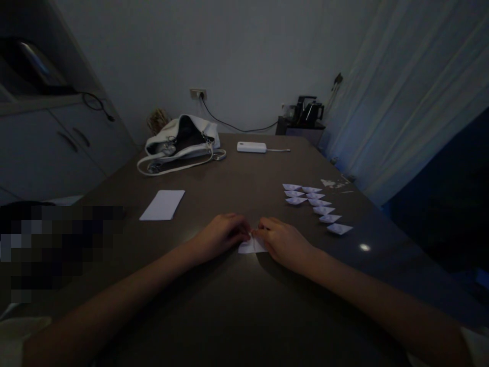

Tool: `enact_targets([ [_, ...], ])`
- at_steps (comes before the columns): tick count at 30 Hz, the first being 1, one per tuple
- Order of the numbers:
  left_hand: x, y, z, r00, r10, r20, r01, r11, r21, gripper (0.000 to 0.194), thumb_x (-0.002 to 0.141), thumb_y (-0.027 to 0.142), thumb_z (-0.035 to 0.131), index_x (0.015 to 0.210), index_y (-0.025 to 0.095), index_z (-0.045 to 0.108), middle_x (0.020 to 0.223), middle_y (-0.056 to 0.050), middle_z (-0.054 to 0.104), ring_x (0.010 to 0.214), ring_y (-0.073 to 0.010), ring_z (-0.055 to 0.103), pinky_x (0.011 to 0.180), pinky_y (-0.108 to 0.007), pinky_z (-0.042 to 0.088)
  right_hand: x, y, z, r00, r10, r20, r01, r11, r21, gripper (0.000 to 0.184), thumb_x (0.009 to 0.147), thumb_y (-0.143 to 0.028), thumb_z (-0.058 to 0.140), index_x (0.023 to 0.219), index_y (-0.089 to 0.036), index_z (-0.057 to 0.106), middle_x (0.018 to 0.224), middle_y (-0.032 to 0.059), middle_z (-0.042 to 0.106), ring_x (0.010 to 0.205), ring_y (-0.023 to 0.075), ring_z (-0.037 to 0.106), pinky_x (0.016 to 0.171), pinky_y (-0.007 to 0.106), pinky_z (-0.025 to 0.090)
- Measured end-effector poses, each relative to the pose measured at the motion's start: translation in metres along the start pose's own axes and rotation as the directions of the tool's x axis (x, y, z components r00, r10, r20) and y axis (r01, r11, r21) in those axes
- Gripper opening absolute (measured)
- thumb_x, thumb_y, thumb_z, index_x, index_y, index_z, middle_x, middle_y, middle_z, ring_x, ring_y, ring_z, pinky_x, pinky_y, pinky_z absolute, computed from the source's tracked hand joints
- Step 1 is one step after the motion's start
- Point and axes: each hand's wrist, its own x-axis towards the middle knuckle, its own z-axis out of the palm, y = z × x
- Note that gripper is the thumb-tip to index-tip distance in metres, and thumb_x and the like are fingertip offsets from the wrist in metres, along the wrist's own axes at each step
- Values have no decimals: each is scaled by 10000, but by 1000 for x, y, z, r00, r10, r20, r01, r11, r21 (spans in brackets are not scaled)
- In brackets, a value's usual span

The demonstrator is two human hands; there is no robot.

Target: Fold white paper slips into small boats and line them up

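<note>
Surface [229, 311], brown and smooth, extending from the near edge of the view toward the wall. Forearms, two, reaching in from the lower corners, pale sleeves at the ends.

Left hand [223, 233]: fingers curled, thumb and fingertips pinching a small white paper [251, 248]. Right hand [284, 242]: likewise pinching the same paper from its right side, fingertips close to those of the left. Paper: partly hidden by the fingers, low on the surface, between both hands, a crease visible.

Paper boats [340, 229], nine, white, folded, to the right of and beyond the right hand; three in a short file, six in a longer slanting file alongside.

Paper stack [162, 205], white, flat, beyond the left hand and to its left. Paper scraps [333, 183], loose, near the right edge of the surface, beyond the boats.

Power bank [251, 147], white, short cable at its right end. Handbag [183, 137], white, open-topped, strap trailing on the surface, left of the power bank.

Kettle [311, 113], black, on a low stand at the back right. Wall socket [197, 94], plugs inserted, black cord hanging. Curtain [367, 97], pale, at right.
</note>
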Motion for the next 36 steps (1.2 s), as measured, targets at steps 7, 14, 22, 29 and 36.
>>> enact_targets([
  [7, 6, -1, 0, 1000, 22, 3, -22, 989, 146, 132, 809, 170, 654, 938, 157, 632, 862, -51, 617, 852, -190, 577, 736, -285, 447, 0, 1, 3, 1000, -7, -13, 7, 1000, -18, 283, 852, -56, 477, 1048, -166, 648, 946, 83, 577, 837, 190, 536, 681, 280, 405],
  [14, 0, -3, -16, 993, 18, 112, -37, 984, 172, 181, 822, 241, 648, 1003, 234, 632, 975, -28, 634, 938, -214, 547, 822, -340, 370, -1, 3, 4, 999, -24, -40, 24, 1000, 14, 283, 846, -44, 461, 1024, -156, 650, 920, 76, 575, 818, 178, 529, 672, 267, 396],
  [22, -6, -2, -22, 978, 104, 180, -128, 983, 131, 214, 858, 201, 595, 1061, 256, 632, 1009, -14, 664, 992, -210, 515, 852, -326, 337, -5, 11, 7, 994, 2, -110, 13, 990, 143, 292, 867, -89, 471, 1084, -191, 638, 967, 69, 580, 893, 172, 544, 756, 274, 415],
  [29, -8, -4, -21, 958, 203, 202, -228, 967, 109, 222, 876, 172, 563, 1047, 258, 675, 1093, -23, 681, 1042, -211, 503, 901, -351, 331, -2, 13, 8, 925, 361, -119, -325, 913, 247, 188, 796, -340, 645, 844, -160, 624, 863, 53, 612, 788, 182, 583, 666, 282, 412],
  [36, -11, 5, -13, 961, 206, 184, -226, 970, 93, 202, 870, 211, 587, 1052, 238, 672, 1054, -44, 663, 1015, -211, 514, 915, -370, 352, -2, 11, 11, 882, 449, -143, -403, 876, 265, 277, 738, -415, 693, 844, -175, 607, 883, 51, 631, 813, 198, 594, 631, 279, 399],
])
